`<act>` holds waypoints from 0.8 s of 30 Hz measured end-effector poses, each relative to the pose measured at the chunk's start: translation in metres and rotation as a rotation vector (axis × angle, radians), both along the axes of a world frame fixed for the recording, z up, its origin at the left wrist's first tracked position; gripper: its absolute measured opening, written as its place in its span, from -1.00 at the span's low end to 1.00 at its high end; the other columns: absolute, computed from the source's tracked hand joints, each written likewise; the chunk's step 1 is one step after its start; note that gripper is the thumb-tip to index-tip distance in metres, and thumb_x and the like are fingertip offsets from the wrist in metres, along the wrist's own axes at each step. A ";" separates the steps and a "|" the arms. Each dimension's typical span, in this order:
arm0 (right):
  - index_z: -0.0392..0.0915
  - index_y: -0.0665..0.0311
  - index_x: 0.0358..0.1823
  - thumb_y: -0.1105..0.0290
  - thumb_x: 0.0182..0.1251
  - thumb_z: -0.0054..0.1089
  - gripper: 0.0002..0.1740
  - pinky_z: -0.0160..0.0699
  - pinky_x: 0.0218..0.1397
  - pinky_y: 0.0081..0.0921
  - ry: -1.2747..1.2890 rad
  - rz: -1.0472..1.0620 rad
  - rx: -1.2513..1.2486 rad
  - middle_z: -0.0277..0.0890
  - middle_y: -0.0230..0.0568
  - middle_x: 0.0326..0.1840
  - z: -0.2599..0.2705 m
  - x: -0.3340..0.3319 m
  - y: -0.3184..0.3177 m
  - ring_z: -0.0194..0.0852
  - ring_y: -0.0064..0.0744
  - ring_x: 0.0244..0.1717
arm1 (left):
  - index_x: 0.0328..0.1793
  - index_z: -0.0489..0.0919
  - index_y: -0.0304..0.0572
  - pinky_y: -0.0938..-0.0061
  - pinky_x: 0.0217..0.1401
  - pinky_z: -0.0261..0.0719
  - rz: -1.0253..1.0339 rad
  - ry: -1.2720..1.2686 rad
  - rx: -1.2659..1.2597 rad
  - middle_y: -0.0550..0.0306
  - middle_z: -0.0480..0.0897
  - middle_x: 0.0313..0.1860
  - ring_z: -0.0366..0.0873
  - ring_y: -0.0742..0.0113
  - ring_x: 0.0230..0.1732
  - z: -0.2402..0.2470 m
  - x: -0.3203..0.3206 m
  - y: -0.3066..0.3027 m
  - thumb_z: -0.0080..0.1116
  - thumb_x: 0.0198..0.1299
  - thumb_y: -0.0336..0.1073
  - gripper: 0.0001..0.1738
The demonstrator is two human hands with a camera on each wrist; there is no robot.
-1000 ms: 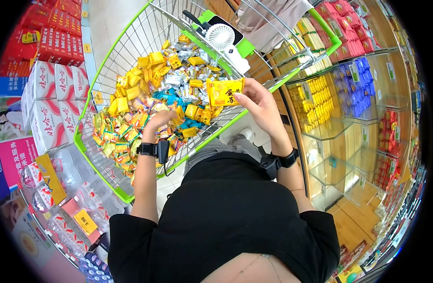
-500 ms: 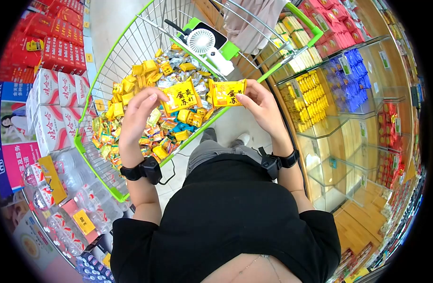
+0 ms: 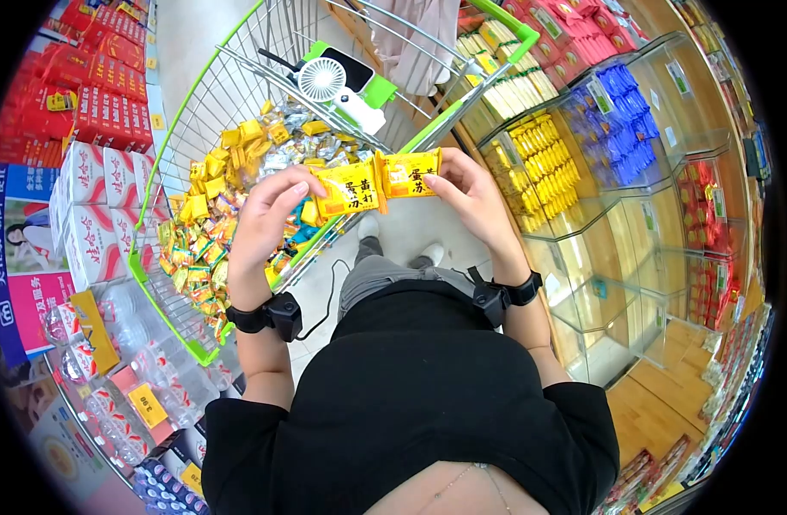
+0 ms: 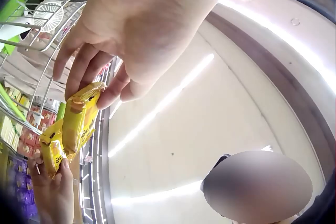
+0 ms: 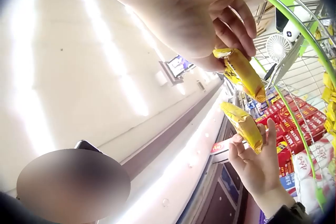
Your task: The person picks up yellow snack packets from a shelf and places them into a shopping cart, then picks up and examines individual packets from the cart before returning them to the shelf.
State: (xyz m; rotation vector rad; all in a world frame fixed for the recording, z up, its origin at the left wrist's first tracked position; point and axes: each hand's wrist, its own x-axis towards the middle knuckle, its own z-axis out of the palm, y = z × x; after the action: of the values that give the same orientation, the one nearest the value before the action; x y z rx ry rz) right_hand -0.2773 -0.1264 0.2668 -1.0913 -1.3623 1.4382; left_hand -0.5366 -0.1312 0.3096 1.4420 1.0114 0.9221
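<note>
My left hand (image 3: 269,219) pinches a yellow wrapped pastry packet (image 3: 345,189) by its left end, thumb in front. A matching yellow packet (image 3: 411,175) is pinched at its right end by my right hand (image 3: 475,202). The two packets meet side by side in the head view, printed faces toward me, above the near edge of a shopping cart (image 3: 169,319). In the left wrist view the left packet (image 4: 81,119) overlaps the other one (image 4: 52,148). Below lie many small wrapped snacks (image 3: 209,245) in yellow, silver, teal and mixed colours.
A white handheld fan (image 3: 322,79) and a phone (image 3: 351,69) sit on the cart's green handle area. Shelves with yellow packs (image 3: 544,167) and blue packs (image 3: 617,129) stand on the right. Boxes (image 3: 97,232) and bottled water (image 3: 166,365) line the left.
My left hand came up out of the cart with a yellow packet and moved right until it met the one in my right hand. The cart shifted left in view.
</note>
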 end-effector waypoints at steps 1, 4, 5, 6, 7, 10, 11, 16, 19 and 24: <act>0.34 0.40 -0.12 0.38 0.14 0.11 -0.67 0.27 -0.36 -0.77 -0.003 0.005 -0.003 0.40 -0.42 -0.47 0.000 0.004 -0.003 0.28 -0.74 -0.45 | -0.38 0.47 -0.30 0.58 -0.09 0.24 0.002 0.009 -0.004 0.18 0.48 -0.38 0.37 0.44 -0.24 0.001 0.005 -0.003 -0.15 0.16 -0.30 -0.76; 0.34 0.40 -0.12 0.38 0.14 0.11 -0.68 0.28 -0.35 -0.77 0.019 -0.016 0.019 0.41 -0.41 -0.45 -0.003 0.017 -0.011 0.28 -0.75 -0.44 | -0.38 0.47 -0.30 0.57 -0.05 0.24 -0.013 0.016 -0.017 0.18 0.47 -0.36 0.36 0.44 -0.22 0.002 0.023 -0.009 -0.15 0.15 -0.31 -0.78; 0.34 0.40 -0.12 0.38 0.14 0.11 -0.68 0.28 -0.35 -0.77 0.020 -0.022 0.021 0.41 -0.41 -0.45 -0.002 0.021 -0.013 0.28 -0.75 -0.44 | -0.37 0.48 -0.30 0.56 -0.03 0.24 -0.033 -0.018 -0.013 0.17 0.47 -0.34 0.36 0.43 -0.21 -0.001 0.030 -0.010 -0.14 0.15 -0.32 -0.78; 0.34 0.40 -0.11 0.38 0.14 0.11 -0.67 0.29 -0.35 -0.77 0.022 -0.018 0.004 0.42 -0.40 -0.44 -0.001 0.026 -0.017 0.29 -0.75 -0.43 | -0.36 0.48 -0.30 0.55 -0.02 0.24 -0.053 -0.052 -0.008 0.16 0.47 -0.32 0.36 0.42 -0.20 -0.002 0.037 -0.011 -0.13 0.15 -0.32 -0.79; 0.34 0.39 -0.11 0.39 0.14 0.11 -0.67 0.29 -0.34 -0.77 0.024 -0.014 -0.015 0.42 -0.40 -0.43 -0.001 0.030 -0.021 0.30 -0.75 -0.42 | -0.34 0.50 -0.29 0.52 0.03 0.23 -0.067 -0.081 -0.008 0.15 0.47 -0.32 0.36 0.39 -0.16 -0.002 0.046 -0.013 -0.11 0.15 -0.33 -0.80; 0.33 0.39 -0.10 0.40 0.14 0.10 -0.68 0.31 -0.33 -0.77 0.072 -0.006 -0.042 0.43 -0.39 -0.42 -0.001 0.045 -0.032 0.32 -0.74 -0.41 | -0.32 0.51 -0.30 0.52 0.04 0.23 -0.138 -0.011 0.068 0.15 0.47 -0.31 0.37 0.38 -0.13 -0.004 0.071 -0.017 -0.09 0.14 -0.36 -0.82; 0.31 0.39 -0.08 0.42 0.17 0.06 -0.69 0.32 -0.32 -0.76 0.081 -0.004 -0.039 0.43 -0.37 -0.39 -0.002 0.050 -0.036 0.33 -0.73 -0.38 | -0.29 0.49 -0.31 0.55 0.02 0.28 -0.154 -0.052 -0.001 0.16 0.45 -0.29 0.38 0.41 -0.12 -0.003 0.079 -0.018 -0.03 0.09 -0.45 -0.89; 0.29 0.37 -0.08 0.44 0.20 0.01 -0.72 0.33 -0.27 -0.74 0.131 -0.052 -0.037 0.42 -0.35 -0.35 0.000 0.079 -0.058 0.34 -0.69 -0.34 | -0.26 0.46 -0.29 0.57 -0.05 0.37 -0.203 -0.106 -0.013 0.18 0.41 -0.24 0.38 0.47 -0.21 -0.010 0.123 -0.026 0.07 0.00 -0.54 -0.85; 0.27 0.35 -0.08 0.46 0.20 0.00 -0.73 0.34 -0.22 -0.70 0.149 -0.092 -0.031 0.41 -0.34 -0.33 0.001 0.099 -0.072 0.35 -0.67 -0.31 | -0.29 0.42 -0.27 0.59 -0.09 0.37 -0.206 -0.099 -0.059 0.19 0.38 -0.23 0.37 0.48 -0.21 -0.010 0.147 -0.029 0.08 0.01 -0.52 -0.88; 0.26 0.32 -0.09 0.51 0.18 -0.03 -0.74 0.34 -0.16 -0.65 0.203 -0.195 -0.024 0.38 -0.32 -0.27 -0.004 0.127 -0.094 0.36 -0.63 -0.24 | -0.32 0.38 -0.27 0.57 -0.08 0.39 -0.325 -0.059 0.034 0.18 0.37 -0.19 0.37 0.47 -0.20 -0.017 0.188 -0.023 0.08 0.01 -0.51 -0.88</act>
State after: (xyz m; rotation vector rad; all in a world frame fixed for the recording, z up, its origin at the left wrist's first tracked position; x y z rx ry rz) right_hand -0.1507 -0.2206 0.2623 -1.0325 -1.0683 1.3841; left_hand -0.3490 -0.1544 0.2923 1.5425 0.6938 0.7419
